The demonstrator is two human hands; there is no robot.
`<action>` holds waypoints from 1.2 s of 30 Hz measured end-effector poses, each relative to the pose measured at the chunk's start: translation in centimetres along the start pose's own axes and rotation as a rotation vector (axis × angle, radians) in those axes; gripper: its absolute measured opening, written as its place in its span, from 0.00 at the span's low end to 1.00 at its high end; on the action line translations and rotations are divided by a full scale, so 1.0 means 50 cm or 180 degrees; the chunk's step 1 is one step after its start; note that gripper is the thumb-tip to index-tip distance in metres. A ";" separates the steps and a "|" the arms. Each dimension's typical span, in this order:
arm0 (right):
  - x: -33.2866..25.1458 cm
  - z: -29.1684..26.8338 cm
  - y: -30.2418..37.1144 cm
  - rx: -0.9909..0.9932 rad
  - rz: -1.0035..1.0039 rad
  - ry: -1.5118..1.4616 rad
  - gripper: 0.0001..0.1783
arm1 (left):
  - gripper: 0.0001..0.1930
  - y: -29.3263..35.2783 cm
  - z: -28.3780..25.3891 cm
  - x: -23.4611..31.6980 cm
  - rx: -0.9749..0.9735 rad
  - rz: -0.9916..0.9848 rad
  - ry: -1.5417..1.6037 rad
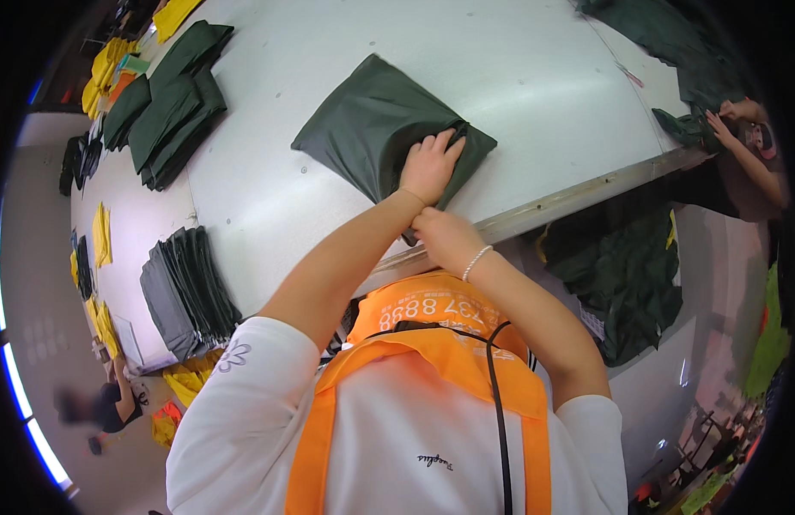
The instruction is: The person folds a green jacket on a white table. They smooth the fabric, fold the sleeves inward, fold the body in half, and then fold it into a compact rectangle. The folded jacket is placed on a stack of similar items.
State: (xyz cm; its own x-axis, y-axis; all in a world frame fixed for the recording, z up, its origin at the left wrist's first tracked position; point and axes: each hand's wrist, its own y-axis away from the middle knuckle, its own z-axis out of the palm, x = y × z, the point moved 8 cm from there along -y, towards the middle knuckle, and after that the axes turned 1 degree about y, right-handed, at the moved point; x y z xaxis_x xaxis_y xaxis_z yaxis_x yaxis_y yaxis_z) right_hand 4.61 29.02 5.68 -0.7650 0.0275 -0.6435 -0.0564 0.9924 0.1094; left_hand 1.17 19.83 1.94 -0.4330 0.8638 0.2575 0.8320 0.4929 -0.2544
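A dark green folded piece of smooth fabric, shaped like a flat pouch (363,112), lies on the white table in front of me. My left hand (429,166) rests on its near right part, fingers stretched and a little apart, beside a dark fold or opening. Just below the left wrist, my right hand (449,238) is closed at the pouch's near corner, by the table edge. Its fingertips are partly hidden, but they seem to pinch that corner.
Dark green folded pieces (179,112) lie at the far left, and a stack of them (191,292) stands nearer. Under the wooden table edge (578,190) hangs a dark green fabric heap (625,283). Small scissors (629,75) lie at the right, near another person's hands (731,124).
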 end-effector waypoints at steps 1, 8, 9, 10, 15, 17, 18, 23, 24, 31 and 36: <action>0.025 -0.019 0.007 0.0208 0.0077 -0.0034 0.08 | 0.29 -0.013 -0.007 0.005 -0.0181 -0.0185 0.0060; 0.080 -0.124 0.064 0.0462 0.0089 -0.0347 0.03 | 0.28 -0.063 -0.160 0.085 -0.2146 0.0894 0.1973; 0.078 -0.133 0.064 0.0454 0.0031 -0.0367 0.03 | 0.28 -0.044 -0.134 0.082 -0.2096 0.1511 0.1603; 0.080 -0.138 0.063 0.0450 -0.0019 -0.0400 0.03 | 0.24 -0.010 -0.127 0.105 -0.1625 0.2160 0.1239; 0.087 -0.103 0.074 0.0470 -0.0053 -0.0410 0.01 | 0.19 0.038 -0.013 0.121 -0.0749 0.1545 0.0395; 0.091 -0.111 0.083 0.0628 -0.0066 -0.0444 0.01 | 0.16 0.039 -0.020 0.130 -0.0080 0.1432 0.0020; 0.094 -0.130 0.090 0.0781 -0.0069 -0.0513 0.02 | 0.15 0.025 -0.022 0.111 -0.0310 0.1129 0.0743; 0.130 -0.138 0.089 0.0825 0.0756 -0.0202 0.08 | 0.19 -0.074 -0.146 0.033 0.0509 0.0308 0.0994; 0.131 -0.159 0.080 0.1356 0.0870 -0.0137 0.12 | 0.23 -0.074 -0.115 0.002 0.0398 0.0223 0.0726; 0.242 -0.165 0.003 0.2025 0.1580 0.0609 0.13 | 0.26 -0.043 -0.041 0.057 -0.0967 0.0743 -0.0773; 0.172 -0.166 -0.076 0.1193 0.0991 0.1105 0.10 | 0.21 -0.005 -0.024 0.064 -0.1311 0.0613 -0.0456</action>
State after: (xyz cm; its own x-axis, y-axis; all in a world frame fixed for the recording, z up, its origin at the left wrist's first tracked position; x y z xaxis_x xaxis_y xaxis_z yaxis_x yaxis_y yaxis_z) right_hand -7.08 24.48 6.00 -0.8777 0.3457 -0.3320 0.3861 0.9204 -0.0621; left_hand -0.02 22.37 3.94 -0.2767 0.9554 0.1035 0.9575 0.2651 0.1134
